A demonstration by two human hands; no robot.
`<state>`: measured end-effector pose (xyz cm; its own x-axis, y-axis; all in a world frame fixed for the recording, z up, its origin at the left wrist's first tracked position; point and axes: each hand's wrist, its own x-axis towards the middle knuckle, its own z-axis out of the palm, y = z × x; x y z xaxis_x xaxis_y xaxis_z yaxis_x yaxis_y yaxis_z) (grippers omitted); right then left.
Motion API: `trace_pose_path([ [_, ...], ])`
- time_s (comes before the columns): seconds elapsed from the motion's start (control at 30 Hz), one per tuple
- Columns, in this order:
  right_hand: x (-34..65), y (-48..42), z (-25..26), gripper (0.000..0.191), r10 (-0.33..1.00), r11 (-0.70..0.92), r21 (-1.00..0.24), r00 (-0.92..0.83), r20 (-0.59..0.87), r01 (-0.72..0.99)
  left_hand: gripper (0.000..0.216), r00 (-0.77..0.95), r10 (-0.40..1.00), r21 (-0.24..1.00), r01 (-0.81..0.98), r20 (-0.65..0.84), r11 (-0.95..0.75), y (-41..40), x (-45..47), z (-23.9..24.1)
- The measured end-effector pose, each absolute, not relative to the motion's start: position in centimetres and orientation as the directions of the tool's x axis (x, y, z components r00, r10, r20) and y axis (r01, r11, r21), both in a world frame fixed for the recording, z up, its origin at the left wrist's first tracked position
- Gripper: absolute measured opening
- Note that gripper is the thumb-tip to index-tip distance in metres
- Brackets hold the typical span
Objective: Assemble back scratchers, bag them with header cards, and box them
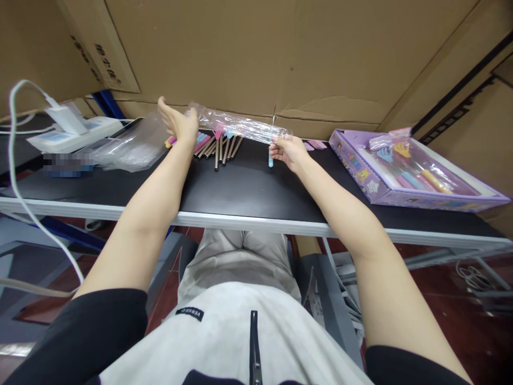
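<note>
A long clear plastic bag (240, 125) is stretched between my hands above the black tabletop. My left hand (181, 124) is at the bag's left end, thumb against the plastic and some fingers stretched out. Closed around the right end is my right hand (289, 151), which also pinches a slim light-blue stick (271, 160) whose lower end pokes out below the fingers. Its upper part is hard to make out behind the plastic. Behind and below the bag lie several metallic brown sticks (217, 155) with pink and blue ends, partly covered by the bag and left forearm.
At right stands an open purple box (379, 187) holding wrapped, fork-like pieces with coloured handles. Loose clear bags (132, 149) lie at left beside a white power strip (76, 136) and cable. Small pink cards (316, 144) lie near the cardboard wall (248, 53) behind.
</note>
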<state>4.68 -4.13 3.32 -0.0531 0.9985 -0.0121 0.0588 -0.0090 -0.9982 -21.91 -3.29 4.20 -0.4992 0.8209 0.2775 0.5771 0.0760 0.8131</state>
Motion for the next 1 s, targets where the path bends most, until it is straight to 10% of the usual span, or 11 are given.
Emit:
trace_pose_path([
  [0.17, 4.6, -4.1, 3.4, 0.024, 0.999, 0.01, -0.997, -0.041, 0.008, 0.072, 0.1, -0.31, 0.769, 0.617, 0.775, 0.559, -0.136, -4.5, -19.6, 3.8],
  [0.4, 4.4, -4.2, 3.2, 0.022, 0.998, 0.001, -0.999, -0.064, -0.001, 0.037, 0.1, 0.33, 0.771, 0.253, 0.812, 0.545, -0.527, -4.4, -15.9, 2.2],
  [1.0, 3.4, -5.7, 3.5, 0.034, 0.991, -0.065, -0.993, -0.112, -0.076, 0.102, 0.032, 0.328, 0.764, 0.016, 0.915, 0.556, -0.404, -3.3, -14.5, 1.0],
])
